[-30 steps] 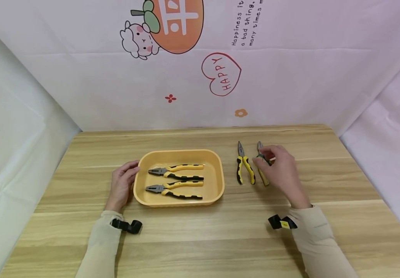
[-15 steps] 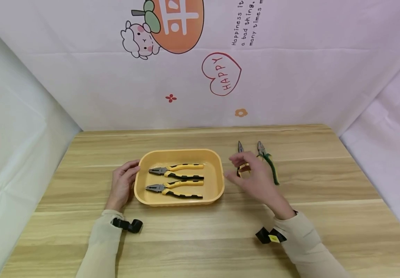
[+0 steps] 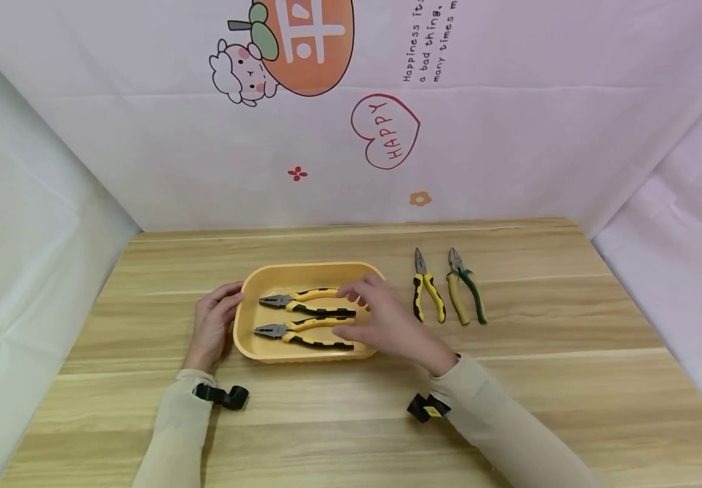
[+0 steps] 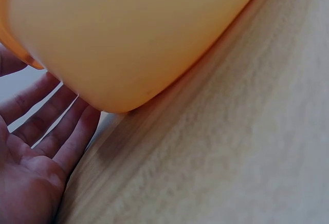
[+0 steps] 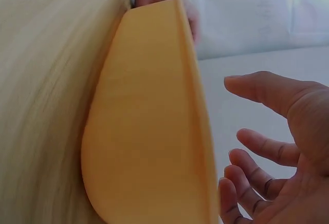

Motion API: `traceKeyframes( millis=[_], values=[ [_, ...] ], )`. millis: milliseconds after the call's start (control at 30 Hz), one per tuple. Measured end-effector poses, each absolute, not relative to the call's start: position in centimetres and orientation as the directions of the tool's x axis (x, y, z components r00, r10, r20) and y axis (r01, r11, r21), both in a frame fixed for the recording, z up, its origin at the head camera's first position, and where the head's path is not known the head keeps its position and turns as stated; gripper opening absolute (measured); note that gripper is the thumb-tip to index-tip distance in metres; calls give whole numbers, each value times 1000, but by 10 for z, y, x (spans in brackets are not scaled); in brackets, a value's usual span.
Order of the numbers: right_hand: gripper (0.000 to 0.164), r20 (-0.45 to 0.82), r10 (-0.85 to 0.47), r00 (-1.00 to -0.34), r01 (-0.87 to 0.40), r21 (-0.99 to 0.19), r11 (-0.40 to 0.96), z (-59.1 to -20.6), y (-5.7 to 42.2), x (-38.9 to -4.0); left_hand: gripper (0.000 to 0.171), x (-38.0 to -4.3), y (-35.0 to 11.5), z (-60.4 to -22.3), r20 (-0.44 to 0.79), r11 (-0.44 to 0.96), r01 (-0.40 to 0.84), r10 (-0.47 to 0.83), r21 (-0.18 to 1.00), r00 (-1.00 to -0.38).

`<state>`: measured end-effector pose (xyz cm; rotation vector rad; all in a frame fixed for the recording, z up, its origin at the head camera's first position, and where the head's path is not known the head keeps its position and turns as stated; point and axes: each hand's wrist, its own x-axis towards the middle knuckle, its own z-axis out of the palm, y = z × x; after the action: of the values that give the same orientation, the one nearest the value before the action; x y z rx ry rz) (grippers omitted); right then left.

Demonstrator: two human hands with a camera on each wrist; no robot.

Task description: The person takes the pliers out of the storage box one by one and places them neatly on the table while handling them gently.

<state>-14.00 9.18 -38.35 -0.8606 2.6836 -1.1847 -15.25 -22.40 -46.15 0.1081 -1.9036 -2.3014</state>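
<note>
Holding the right hand (image 3: 390, 320) (fingers parted, visibly empty) over two yellow-and-black-handled steel pliers (image 3: 294, 327) in a rounded yellow plastic tray (image 3: 302, 274), touching its end with extended fingers of the left hand (image 3: 211, 322), apparently preparing a grasp, likely needing a handle pinch next.

Two yellow-and-black pliers (image 3: 290, 335) lie parallel, heads leftward, handles spread, inside a round-cornered yellow-orange tray (image 3: 302, 274)
</note>
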Motion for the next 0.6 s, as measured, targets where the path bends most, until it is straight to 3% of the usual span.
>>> traceKeyframes(
  millis=[267,600],
  values=[
    [53,66,-600,-797,-494,-643,585,-399,62,-153,35,-153,-226,-462,44,-192,76,-164,979,-985],
    [65,-9,-595,-804,-513,-497,700,-410,41,-156,36,-153,-226,-463,43,-181,73,-166,981,-985]
  ],
)
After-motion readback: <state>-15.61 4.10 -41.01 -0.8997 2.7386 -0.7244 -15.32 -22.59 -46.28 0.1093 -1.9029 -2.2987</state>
